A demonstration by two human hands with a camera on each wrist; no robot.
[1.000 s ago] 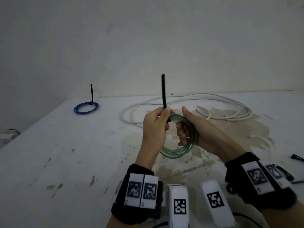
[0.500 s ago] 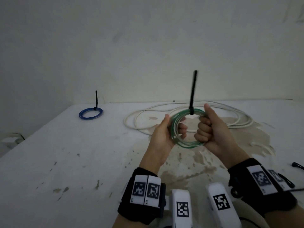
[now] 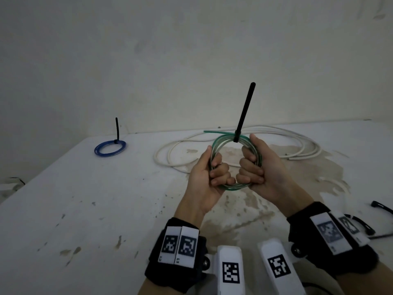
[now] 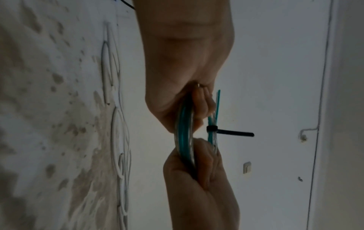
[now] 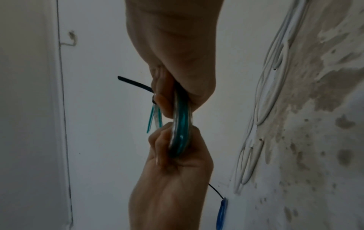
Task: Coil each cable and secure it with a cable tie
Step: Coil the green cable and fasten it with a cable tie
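Since a second ago, both hands have turned the green translucent cable coil (image 3: 236, 160) upright above the worktop (image 3: 85, 209), left hand (image 3: 209, 173) and right hand (image 3: 258, 167) with fingers curled round opposite sides. Black cable tie (image 3: 244, 111) looks cinched; next, probably set it down and coil the loose white cable (image 3: 276, 141).

A coiled green translucent cable (image 3: 230, 186) is held upright above the middle of the stained white table (image 3: 89, 209), the left hand (image 3: 207, 177) gripping its left side and the right hand (image 3: 262, 173) its right, with a black plastic cable tie (image 3: 244, 112) standing up from its top. Behind the hands a loose white cable (image 3: 276, 141) sprawls on the table near the wall. A tied blue cable coil (image 3: 110, 147) lies well apart at the far left, and loose black cable ties (image 3: 380, 208) lie at the right edge.
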